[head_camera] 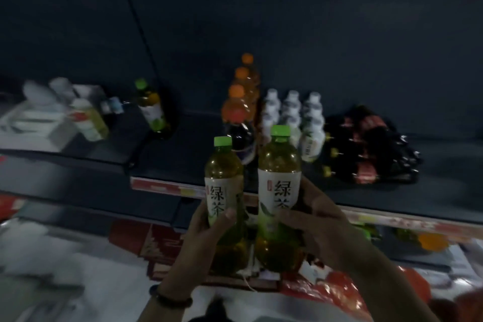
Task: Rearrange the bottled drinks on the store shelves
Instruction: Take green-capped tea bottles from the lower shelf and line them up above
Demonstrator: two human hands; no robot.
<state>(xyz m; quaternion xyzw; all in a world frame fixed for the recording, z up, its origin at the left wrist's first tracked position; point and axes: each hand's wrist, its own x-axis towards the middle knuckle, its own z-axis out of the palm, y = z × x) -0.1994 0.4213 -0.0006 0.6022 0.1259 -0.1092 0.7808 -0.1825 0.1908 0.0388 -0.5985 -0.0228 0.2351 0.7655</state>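
Left hand (209, 232): fingers and thumb curled round the lower body of a clear plastic green-tea bottle with lime-green cap (224, 185), held upright. A dark bead bracelet (170, 298) is on the wrist.

Right hand (322, 230): wrapped round a second matching green-tea bottle (279, 178), upright, just beside the first and slightly higher.

Both bottles are held in front of the shelf edge, not standing on it. Labels: white wrap with large green characters 绿茶. A small red seal beside them is too blurred to read.

Beyond the hands, on the dark shelf board (198, 125):
- Dark bottle with purple-white label (241, 144), directly behind the held pair.
- File of orange-capped amber bottles (240, 91), running back from it.
- Block of small white bottles (292, 110), beyond the right hand.
- Wrapped pack of dark bottles with red labels (366, 144), further right.
- Single green-capped tea bottle (151, 107), beyond and left of the left hand, standing apart.
- Pale yellow-green bottle (88, 120), further left, blurred.

Red-and-white price strip (167, 187) on the shelf edge, left of the left hand; print unreadable.

Red cartons (156, 243) lie below the hands.
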